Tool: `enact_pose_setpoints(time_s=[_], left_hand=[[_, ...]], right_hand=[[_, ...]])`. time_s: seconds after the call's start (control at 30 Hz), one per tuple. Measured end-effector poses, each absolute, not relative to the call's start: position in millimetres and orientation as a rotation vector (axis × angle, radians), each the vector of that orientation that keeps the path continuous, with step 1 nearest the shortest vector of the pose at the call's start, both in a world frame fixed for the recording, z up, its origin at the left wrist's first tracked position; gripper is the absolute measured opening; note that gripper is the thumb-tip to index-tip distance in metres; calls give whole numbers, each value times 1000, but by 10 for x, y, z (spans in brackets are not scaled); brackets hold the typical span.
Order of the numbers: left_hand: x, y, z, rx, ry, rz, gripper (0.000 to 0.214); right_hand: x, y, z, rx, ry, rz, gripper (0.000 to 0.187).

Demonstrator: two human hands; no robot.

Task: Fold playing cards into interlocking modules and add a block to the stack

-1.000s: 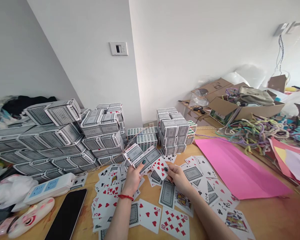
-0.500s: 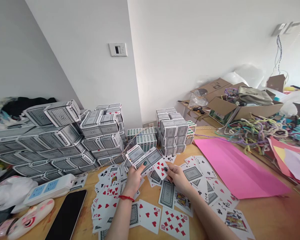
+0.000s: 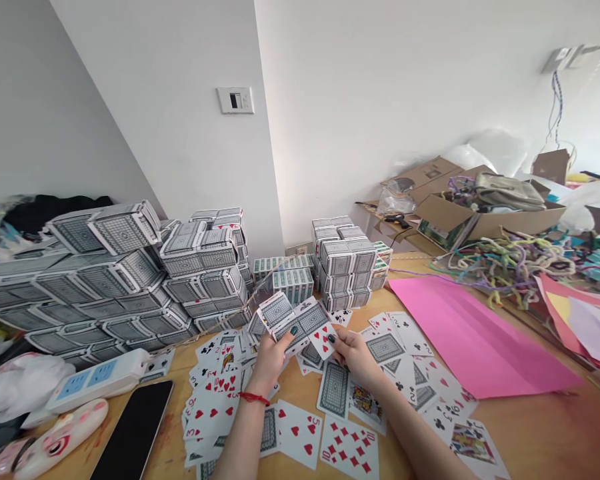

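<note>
My left hand (image 3: 269,363), a red cord on its wrist, is closed on a folded piece made of playing cards (image 3: 277,311) with patterned grey backs outward. The thumb presses on top of it. Between the fingertips of my right hand (image 3: 354,355) is a hearts playing card (image 3: 322,340), face up, against the right end of that piece. Whether this card is joined to the piece, I cannot tell. Below my hands lie loose cards, among them a five of hearts (image 3: 299,432), a ten of diamonds (image 3: 349,448) and a face-down card (image 3: 334,388).
Stacked card-wrapped blocks stand at left (image 3: 127,227) and behind my hands (image 3: 350,257). A black phone (image 3: 133,433) and a white power strip (image 3: 100,379) lie at left. Pink paper (image 3: 470,340), tangled yarn (image 3: 520,263) and an open cardboard box (image 3: 510,217) are at right.
The card piece in my left hand has shifted slightly right and down, closer to my right hand, and overlaps the hearts card a little differently. The loose cards have not moved.
</note>
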State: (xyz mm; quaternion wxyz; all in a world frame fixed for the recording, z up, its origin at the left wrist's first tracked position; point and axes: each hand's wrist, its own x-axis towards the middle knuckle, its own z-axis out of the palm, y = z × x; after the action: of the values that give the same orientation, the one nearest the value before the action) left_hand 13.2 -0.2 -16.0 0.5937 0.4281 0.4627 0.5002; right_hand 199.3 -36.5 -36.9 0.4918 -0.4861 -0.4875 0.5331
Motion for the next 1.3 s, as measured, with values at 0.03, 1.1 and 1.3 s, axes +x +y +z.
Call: enact_pose_setpoints(time_s=[0.03, 1.1, 1.3], left_hand=[[131, -1, -166, 993, 1073, 1152, 18], [180, -119, -169, 663, 600, 1050, 47], [222, -127, -68, 643, 523, 1071, 52]], right_hand=[[1992, -366, -368, -1179, -1185, 1293, 45], [1945, -435, -232, -1044, -988, 1581, 31], [1909, -452, -201, -1028, -931, 1759, 31]])
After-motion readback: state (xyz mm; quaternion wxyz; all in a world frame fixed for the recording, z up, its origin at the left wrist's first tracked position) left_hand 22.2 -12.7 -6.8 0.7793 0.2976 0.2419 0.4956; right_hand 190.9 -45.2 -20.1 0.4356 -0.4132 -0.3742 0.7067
